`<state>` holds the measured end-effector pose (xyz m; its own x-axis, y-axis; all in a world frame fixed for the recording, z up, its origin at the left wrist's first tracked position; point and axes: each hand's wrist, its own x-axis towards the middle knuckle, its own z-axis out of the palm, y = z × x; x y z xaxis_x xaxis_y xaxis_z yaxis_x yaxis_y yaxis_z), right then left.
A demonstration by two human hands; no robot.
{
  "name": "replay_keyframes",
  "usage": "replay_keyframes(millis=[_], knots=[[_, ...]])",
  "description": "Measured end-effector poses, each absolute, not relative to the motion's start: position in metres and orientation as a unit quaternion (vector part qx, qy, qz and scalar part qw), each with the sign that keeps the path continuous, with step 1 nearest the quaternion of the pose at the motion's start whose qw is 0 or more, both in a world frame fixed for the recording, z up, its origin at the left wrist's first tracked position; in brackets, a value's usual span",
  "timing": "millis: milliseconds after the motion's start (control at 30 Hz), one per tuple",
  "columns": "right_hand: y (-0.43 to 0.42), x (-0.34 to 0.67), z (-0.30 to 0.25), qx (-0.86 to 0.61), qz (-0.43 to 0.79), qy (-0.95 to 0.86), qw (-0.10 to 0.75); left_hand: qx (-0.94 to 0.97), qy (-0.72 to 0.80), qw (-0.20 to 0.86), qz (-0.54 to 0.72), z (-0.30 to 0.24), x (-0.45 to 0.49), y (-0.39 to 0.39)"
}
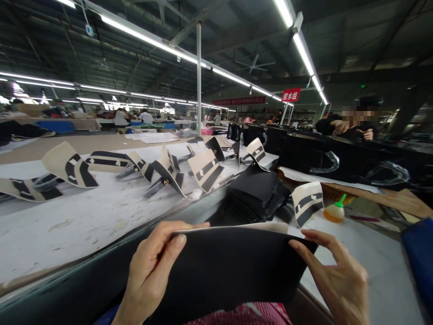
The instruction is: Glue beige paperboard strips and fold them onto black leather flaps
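A black panel (237, 262) with a pale backing showing along its top edge is held upright in front of me. My left hand (155, 266) grips its top left corner, thumb on the black face and fingers behind. At the top right corner, my right hand (333, 266) pinches the black sheet between thumb and fingertips. Just beyond the panel lies a stack of black sheets (255, 192). To its right stands a curved cream piece with black strips (307, 203), beside a glue bottle (334, 210) with a green nozzle and amber contents.
Several curved cream-and-black pieces (204, 169) are spread over the white-covered table (84, 221) at left. A row of black bags (304, 155) with plastic-wrapped handles lines the back right, with another person (355, 122) behind it. Something blue (419, 262) hangs at the right edge.
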<state>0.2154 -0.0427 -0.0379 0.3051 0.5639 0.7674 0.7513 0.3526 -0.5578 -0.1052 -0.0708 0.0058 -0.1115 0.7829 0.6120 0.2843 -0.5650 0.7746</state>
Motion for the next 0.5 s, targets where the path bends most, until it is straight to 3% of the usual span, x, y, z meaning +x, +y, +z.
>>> replay_keyframes(millis=[133, 233, 400, 500], knots=[[-0.042, 0.219, -0.044, -0.556, 0.121, -0.520, 0.637, 0.616, 0.429, 0.147, 0.644, 0.007, -0.105, -0.077], [-0.033, 0.216, -0.050, -0.501, 0.199, -0.512, 0.669, 0.575, 0.429, 0.142, 0.682, 0.010, -0.099, -0.082], [-0.025, 0.210, -0.061, -0.438, 0.402, -0.493, 0.635, 0.526, 0.425, 0.177, 0.715, 0.013, -0.088, -0.087], [-0.025, 0.208, -0.059, -0.427, 0.431, -0.478, 0.636, 0.509, 0.402, 0.231, 0.725, 0.010, -0.090, -0.085]])
